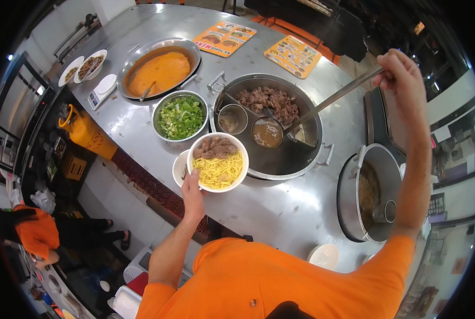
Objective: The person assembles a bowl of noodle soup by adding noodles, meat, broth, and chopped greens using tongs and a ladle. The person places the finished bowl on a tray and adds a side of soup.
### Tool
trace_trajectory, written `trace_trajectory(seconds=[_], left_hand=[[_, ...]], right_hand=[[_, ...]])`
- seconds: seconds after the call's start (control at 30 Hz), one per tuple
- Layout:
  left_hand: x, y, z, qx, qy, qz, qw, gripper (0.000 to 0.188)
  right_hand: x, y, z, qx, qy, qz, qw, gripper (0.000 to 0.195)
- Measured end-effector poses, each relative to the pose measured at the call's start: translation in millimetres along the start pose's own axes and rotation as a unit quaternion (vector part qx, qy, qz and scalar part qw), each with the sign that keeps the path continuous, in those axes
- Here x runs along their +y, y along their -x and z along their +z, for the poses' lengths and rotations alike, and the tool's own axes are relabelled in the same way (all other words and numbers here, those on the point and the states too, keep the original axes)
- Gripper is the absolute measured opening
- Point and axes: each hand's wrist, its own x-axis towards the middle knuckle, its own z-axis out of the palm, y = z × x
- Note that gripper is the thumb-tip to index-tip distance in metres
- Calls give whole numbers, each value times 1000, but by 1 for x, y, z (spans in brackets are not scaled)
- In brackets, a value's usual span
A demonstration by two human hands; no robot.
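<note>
My left hand [193, 195] grips the rim of a white bowl [243, 175] with yellow noodles [219, 169] and sliced cooked meat [216, 147] in it. A second white bowl [179, 169] shows partly behind it. High on the right, my right hand [401, 77] is closed around the long metal handle of a ladle [267, 132]. Brown broth fills the ladle's cup, held over a big divided metal pot [257, 172]. Chopped meat [267, 103] is heaped in the pot's far section, and a small metal cylinder [232, 119] stands at its left.
Chopped green onions fill a metal bowl [159, 134]. Beyond are a wide pan [195, 50] of orange sauce, a digital scale [103, 91] and two menu boards [226, 38] [293, 56]. A tall pot [347, 199] stands right. A yellow gas cylinder [88, 133] and another person [38, 231] are left.
</note>
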Motion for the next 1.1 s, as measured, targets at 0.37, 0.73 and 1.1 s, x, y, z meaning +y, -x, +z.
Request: trace_trajectory(seconds=[0.37,0.73,1.1], left_hand=[[16,1,17,-54,-45,1,998,43],[25,3,29,-101,-47,-14,994,48],[35,9,35,-81,-23,9,996,58]], right_hand=[[-106,-15,-25,17,4,-93,996,13],[-156,37,41,15,76,-166,983,17],[-164,90,69,79,172,-168,967,18]])
